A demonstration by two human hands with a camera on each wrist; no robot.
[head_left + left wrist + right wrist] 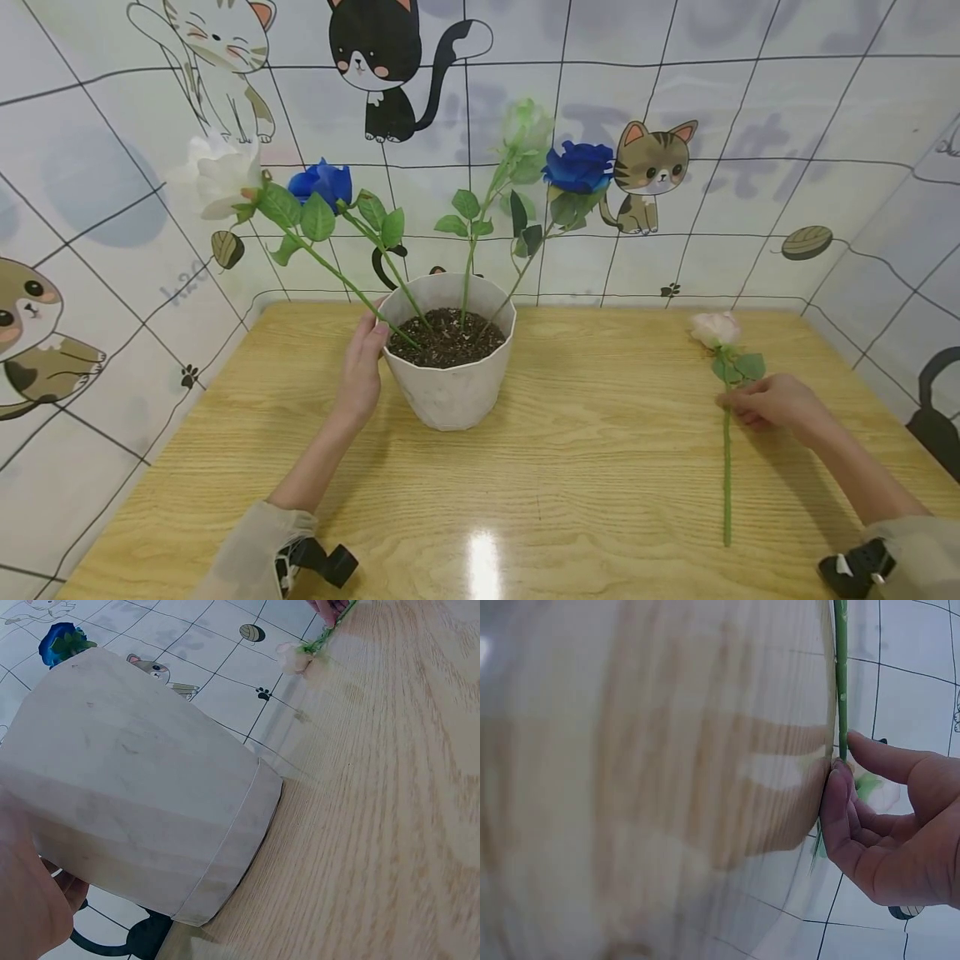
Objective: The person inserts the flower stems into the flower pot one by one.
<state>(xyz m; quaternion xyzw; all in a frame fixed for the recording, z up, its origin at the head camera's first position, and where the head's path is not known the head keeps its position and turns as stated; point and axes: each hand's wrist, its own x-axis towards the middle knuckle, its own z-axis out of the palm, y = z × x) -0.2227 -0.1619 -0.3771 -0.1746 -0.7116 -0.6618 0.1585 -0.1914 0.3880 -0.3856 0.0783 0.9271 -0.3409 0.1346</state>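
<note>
A white flower pot [450, 392] filled with dark soil stands on the table, with several artificial roses stuck in it: a white rose [223, 177], two blue ones and a pale green rose [527, 133]. My left hand [362, 367] holds the pot at its left side, thumb near the rim; the left wrist view shows some fingers behind the pot wall [142, 772]. Over on the right, a pale pink rose [715, 330] lies on the table, bloom away from me. Thumb and fingertips of my right hand [780, 404] pinch its green stem [842, 682] just below the leaves.
The wooden table [600, 467] is backed by a cloth [757, 192] printed with cats and grid lines, which also hangs at both sides. Between the pot and the pink rose lies a wide stretch of bare tabletop.
</note>
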